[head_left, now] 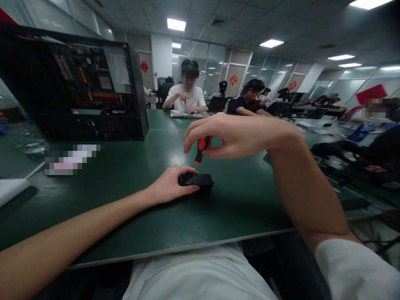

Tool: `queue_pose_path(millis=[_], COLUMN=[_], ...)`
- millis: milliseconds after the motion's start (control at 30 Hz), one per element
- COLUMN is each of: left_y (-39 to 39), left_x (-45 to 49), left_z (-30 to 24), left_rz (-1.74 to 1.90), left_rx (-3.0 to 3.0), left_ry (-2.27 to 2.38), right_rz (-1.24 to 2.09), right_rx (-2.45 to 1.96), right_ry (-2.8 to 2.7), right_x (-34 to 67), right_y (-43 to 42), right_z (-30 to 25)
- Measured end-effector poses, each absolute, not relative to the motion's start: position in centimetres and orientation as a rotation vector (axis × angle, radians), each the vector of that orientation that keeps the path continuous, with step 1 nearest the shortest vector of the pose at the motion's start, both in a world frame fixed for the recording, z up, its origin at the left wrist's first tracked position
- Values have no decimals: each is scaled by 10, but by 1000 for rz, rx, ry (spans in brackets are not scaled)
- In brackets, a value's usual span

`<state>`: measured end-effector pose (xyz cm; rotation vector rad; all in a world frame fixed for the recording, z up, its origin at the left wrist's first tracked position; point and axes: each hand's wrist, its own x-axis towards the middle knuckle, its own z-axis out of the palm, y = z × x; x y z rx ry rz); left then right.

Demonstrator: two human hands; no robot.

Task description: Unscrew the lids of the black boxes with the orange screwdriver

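Note:
My left hand (171, 185) is closed around the left end of a small black box-shaped device (204, 182), which rests on the green tabletop, thumb on the near side and fingers on the far side. Above it, my right hand (225, 135) grips the orange and black handle of a screwdriver (202, 146) from over the top. The screwdriver stands nearly upright, its thin shaft running down to the top face of the device. Whether the tip sits in a screw is too small to tell.
An opened black computer case (93, 87) stands at the back left of the green table (131, 233). A clear plastic bottle (26, 135) and a white object (14, 189) lie at the left. Black cables (336, 152) are on the right. Across the table a person (190, 96) works.

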<state>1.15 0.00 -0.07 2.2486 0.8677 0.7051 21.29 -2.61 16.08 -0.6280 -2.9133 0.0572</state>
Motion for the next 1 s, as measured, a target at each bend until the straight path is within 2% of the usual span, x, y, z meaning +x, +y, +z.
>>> queue_pose_path(millis=[367,567,733,867,1000], left_y=[0,3,6,4,2], left_x=[12,11,0,1,10], left_z=[-2,3,16,16,11], left_rz=[680,700,579,670,674], left_rx=[2249,2356,2509,2528,2501], left_ry=[863,822,785,765,767], right_rz=[-70,-191,94,368,490], right_rx=[-606,-899,-1061,-1189,-1267], right_ry=[-2943,-2851,-2938,-2917,-2805], right_x=[207,219,256,291,314], right_y=[-35,-34,-32,-31,-27], right_z=[160,153,139,127,117])
